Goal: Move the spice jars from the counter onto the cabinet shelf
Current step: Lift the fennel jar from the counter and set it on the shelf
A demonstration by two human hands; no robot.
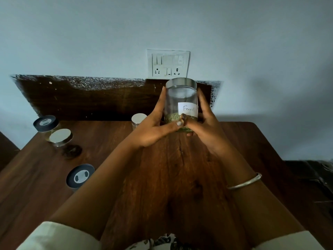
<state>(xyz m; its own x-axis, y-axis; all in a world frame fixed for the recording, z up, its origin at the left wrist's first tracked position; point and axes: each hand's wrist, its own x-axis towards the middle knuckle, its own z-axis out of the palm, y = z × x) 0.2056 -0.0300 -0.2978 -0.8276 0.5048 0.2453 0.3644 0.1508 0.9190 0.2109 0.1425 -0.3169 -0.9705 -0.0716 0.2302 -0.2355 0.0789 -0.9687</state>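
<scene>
A clear glass jar (180, 100) with a steel lid, a white label reading "Fennel" and green seeds at its bottom is up above the far part of the wooden counter (171, 177). My left hand (158, 123) grips its left side and my right hand (203, 123) grips its right side, thumbs meeting across the front. Other jars stand on the counter: a small steel-lidded jar (137, 120) just left of my left hand, a steel-lidded jar (60, 137) and a black-lidded jar (46, 122) at the far left, and another black-lidded jar (80, 175) nearer me.
A white switch and socket panel (168, 64) sits on the pale wall behind the jar. A dark wooden backboard (90, 100) runs along the counter's far edge. Dark objects (313, 177) lie to the right beyond the counter edge. No cabinet shelf is in view.
</scene>
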